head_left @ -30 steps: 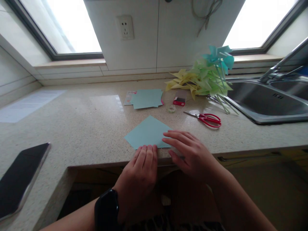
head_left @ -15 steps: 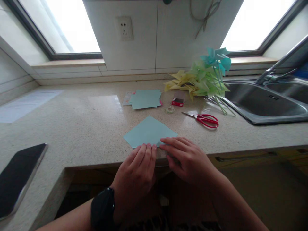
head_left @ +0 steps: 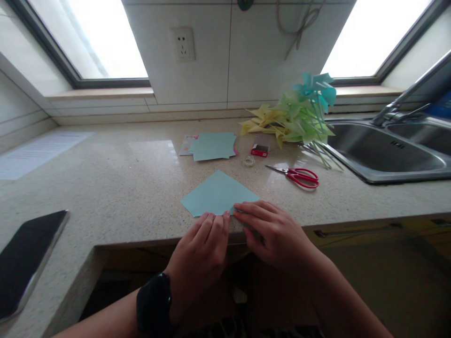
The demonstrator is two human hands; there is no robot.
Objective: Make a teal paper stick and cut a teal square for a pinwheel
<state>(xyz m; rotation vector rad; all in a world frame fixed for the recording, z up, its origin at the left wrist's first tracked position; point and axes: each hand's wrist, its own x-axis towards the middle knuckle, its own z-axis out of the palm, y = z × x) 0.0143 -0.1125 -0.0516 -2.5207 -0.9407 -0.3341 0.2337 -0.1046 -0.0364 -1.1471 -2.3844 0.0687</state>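
A light blue sheet of paper (head_left: 217,192) lies at the counter's front edge, one corner pointing to the wall. Its near side runs straight and looks folded. My left hand (head_left: 202,244), with a black watch on the wrist, has its fingers pressed together on that near edge, thumb beside the fingertips. My right hand (head_left: 269,227) lies over the right part of the sheet, fingers stretched out and the thumb apart below them. The fingertips of both hands almost meet. Beneath my right hand, part of the paper is hidden.
Behind the sheet lies a stack of blue paper (head_left: 214,145). Red-handled scissors (head_left: 299,177), a tape roll (head_left: 248,161) and a small red box (head_left: 260,149) lie to the right. Paper pinwheels (head_left: 296,117) rest near the sink (head_left: 369,180). A dark tablet-like device (head_left: 30,258) is left.
My left hand's fingertips have shifted slightly along the paper's near edge. The right hand and the sheet stay almost in place. The view has tilted a little.
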